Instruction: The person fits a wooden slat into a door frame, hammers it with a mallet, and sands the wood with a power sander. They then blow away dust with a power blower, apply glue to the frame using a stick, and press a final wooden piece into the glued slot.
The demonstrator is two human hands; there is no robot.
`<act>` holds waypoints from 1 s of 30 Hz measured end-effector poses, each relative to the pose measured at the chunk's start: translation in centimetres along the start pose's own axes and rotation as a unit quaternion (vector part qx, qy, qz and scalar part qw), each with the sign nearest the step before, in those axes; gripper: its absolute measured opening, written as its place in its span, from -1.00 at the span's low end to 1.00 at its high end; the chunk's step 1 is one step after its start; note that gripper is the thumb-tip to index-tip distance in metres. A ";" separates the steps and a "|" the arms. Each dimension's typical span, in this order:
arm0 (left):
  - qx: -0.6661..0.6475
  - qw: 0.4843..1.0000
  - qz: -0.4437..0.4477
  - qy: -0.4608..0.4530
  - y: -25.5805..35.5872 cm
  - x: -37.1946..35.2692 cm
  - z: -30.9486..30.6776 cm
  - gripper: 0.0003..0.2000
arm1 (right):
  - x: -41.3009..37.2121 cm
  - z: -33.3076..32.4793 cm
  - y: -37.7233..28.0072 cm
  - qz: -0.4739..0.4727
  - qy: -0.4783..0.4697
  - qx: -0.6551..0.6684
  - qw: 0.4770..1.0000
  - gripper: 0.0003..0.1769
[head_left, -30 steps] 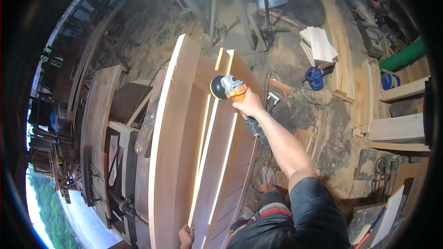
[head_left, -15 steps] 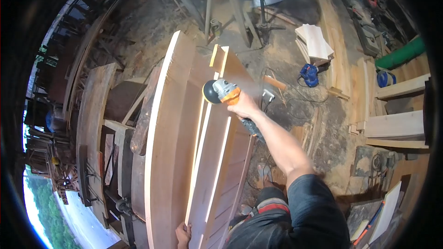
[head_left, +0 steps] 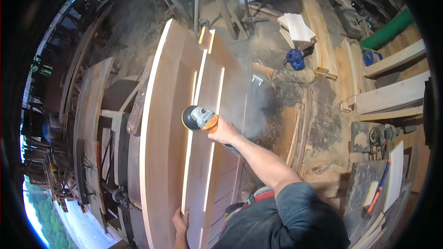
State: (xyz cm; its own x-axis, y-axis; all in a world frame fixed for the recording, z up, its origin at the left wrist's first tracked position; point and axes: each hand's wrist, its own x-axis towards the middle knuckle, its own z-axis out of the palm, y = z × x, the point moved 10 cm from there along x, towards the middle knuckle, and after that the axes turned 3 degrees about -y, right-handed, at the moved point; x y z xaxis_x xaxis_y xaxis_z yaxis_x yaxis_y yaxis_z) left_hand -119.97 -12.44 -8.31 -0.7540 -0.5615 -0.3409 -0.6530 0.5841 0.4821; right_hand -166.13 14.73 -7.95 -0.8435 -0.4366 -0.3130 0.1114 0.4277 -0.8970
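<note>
The right hand (head_left: 224,132) is clamped on a sander (head_left: 204,118) over the edge of a board (head_left: 187,175); the left hand (head_left: 181,222) touches that edge nearer the body, its grip unclear

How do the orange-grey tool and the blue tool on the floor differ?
The orange-grey tool is held in the right hand; the blue tool rests on the floor. The orange-grey tool shows a round black disc; the blue tool shows none. Both look like power tools.
</note>
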 end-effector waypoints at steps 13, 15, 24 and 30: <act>0.067 0.974 0.124 0.175 -7.0 -15.0 -3.2 -0.42 | -26.7 22.4 0.8 -0.048 -0.026 0.146 0.988 -0.17; -0.041 0.975 0.203 0.081 0.4 -15.2 -0.3 -0.35 | -25.4 22.4 2.3 -0.066 0.081 0.246 0.964 -0.35; 0.061 0.839 0.541 0.013 27.0 -12.4 4.8 -0.36 | -24.9 4.4 6.7 0.094 0.244 0.482 0.836 -0.70; 0.150 0.757 0.614 -0.168 39.4 -8.1 8.9 -0.34 | -23.2 -5.7 11.8 0.136 0.318 0.598 0.723 -0.72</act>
State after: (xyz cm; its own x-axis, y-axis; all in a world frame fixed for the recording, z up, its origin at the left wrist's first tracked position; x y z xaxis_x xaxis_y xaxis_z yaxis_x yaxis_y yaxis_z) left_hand -140.26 20.31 6.30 -0.7479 0.6638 0.0040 0.6054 0.6795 0.4144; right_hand -148.25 34.37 -9.52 -0.7337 0.1505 -0.6626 0.3724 -0.7266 -0.5774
